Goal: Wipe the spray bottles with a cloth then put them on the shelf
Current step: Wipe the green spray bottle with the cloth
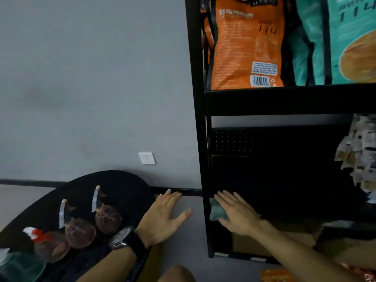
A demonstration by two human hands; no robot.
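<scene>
While your left hand (162,218) floats flat with its fingers spread, gripping nothing, just past the right edge of the round black table (126,184), the spray bottles stand on that table, to the left of and below the hand. Your right hand (237,215) is further from the table, at the dark lower shelf (284,176) of the black rack. It lies with the palm down and the fingers straight on a small teal cloth (216,212), pressing it more than clamping it. So the left hand is clearly the nearer one to the bottles, and the cloth is on the other side.

I count three brown bottles in a slanted row on the table. The one nearest to your left wrist has a pale trigger head (107,217), the middle one also (80,232), and the one farthest along the row has a red and white head (50,246). All three stand upright, their long axis rising toward the camera, their nozzles pointing toward the wall. At the table's lower left edge there is also a greenish transparent thing (20,267); I cannot tell if it is a fourth bottle.

In my judgement no bottle is on the shelf yet. The next reach is best made leftward and downward with the left hand, and then the cloth must travel to the bottle.
</scene>
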